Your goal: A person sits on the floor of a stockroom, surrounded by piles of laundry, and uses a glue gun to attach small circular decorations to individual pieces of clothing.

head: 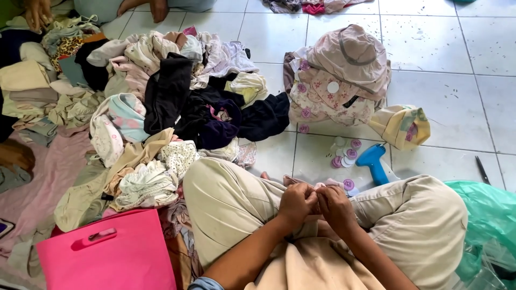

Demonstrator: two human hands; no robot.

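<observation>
Small pale tag (pixel 319 186) — pinched between fingertips of both hands, mostly hidden.

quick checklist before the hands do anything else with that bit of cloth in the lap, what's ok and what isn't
1. Both hands on the work: left hand and right hand meet over the lap, ok.
2. What the fingers pinch: hidden between them, cannot tell.
3. Blue tagging gun near: on the tile by the knee, ok.
4. Round tags near: loose beside the gun, ok.
5. Scissors near: far right on the tile, likely a stretch, not ok.
6. Clothes pile sorted: jumbled, not ok.
</observation>
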